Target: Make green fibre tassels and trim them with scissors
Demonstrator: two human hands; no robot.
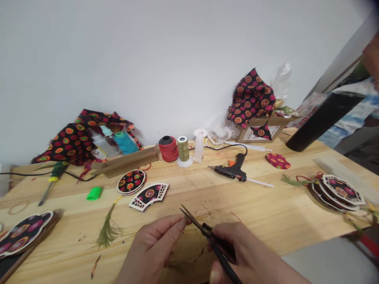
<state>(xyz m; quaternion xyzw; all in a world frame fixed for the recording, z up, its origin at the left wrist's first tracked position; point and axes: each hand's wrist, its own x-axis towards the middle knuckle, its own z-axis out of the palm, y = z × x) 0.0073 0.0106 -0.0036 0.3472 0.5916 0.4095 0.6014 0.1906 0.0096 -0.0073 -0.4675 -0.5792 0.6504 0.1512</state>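
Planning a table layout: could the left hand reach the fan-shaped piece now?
Probably yes: the fan-shaped piece lies just beyond the left hand, with bare tabletop between them, though that hand's fingers are pinched together beside the scissors.

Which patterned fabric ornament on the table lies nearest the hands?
The fan-shaped black fabric ornament with pale latticed ends; others lie farther away, none visibly fan-shaped.

My left hand point(155, 241) pinches, thumb laid along the forefinger near their tips. Just beside it, a little apart, my right hand point(238, 245) is curled in a grip, fingers bent inward, its back turned upward.
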